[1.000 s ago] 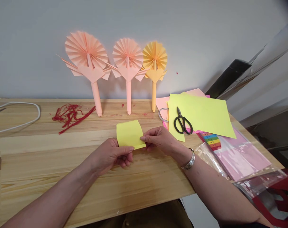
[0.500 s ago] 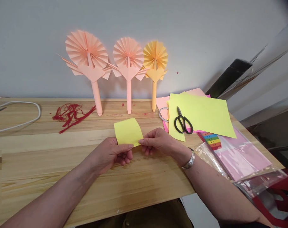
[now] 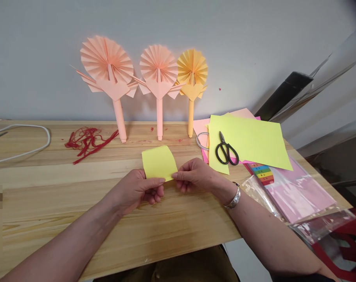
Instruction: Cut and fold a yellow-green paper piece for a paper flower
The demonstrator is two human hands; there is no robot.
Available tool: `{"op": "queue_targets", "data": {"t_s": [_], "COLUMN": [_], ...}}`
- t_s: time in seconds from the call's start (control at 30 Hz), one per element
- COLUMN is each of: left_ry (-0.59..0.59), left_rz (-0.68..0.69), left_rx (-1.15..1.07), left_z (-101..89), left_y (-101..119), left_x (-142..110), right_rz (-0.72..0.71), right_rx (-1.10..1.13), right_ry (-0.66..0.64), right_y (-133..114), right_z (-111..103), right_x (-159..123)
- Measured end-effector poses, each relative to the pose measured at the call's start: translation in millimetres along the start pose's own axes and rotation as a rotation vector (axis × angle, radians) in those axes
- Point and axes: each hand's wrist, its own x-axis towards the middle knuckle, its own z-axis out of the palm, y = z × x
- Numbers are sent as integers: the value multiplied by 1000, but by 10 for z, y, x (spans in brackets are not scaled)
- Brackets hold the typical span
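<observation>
A small piece of yellow paper (image 3: 159, 162) is held just over the wooden table, its far edge curving. My left hand (image 3: 142, 186) pinches the near left part, thumb on top and fingers curled beneath. At the near right corner, my right hand (image 3: 194, 175) grips the same paper between thumb and fingertips. The fingers of both hands partly hide the near edge. Black-handled scissors (image 3: 226, 150) rest to the right on larger yellow paper sheets (image 3: 254, 137).
Two pink paper fans (image 3: 117, 88) (image 3: 159, 88) and an orange one (image 3: 191, 90) lean against the wall. Red thread (image 3: 87, 145) lies at the left, near a white cable (image 3: 45, 145). Plastic-wrapped pink paper (image 3: 301, 192) and a dark cylinder (image 3: 283, 96) are at the right.
Almost nothing differs. Both hands keep the same pinch on the yellow paper, and the view has shifted very slightly.
</observation>
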Motion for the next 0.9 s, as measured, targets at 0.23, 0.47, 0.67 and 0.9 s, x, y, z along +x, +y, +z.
{"op": "queue_targets", "data": {"t_s": [0.23,0.47,0.67,0.9], "left_ry": [-1,-4,-2,-2], "left_rz": [-10,-9,-21,-41], "left_rx": [-1,-1,-34,-40], "left_z": [2,-4,-4,0], "left_y": [-3,-11,6,12], "left_x": [0,-7,-1,-21], "right_rz": [-7,-7,-49,-104], "right_rx": [-1,-9,-13,-36], "right_ry": [16,38,59,41], "right_y": [22,1,-21,-21], "right_z": [-5,22,47,57], "right_x": [9,0,-14,-43]}}
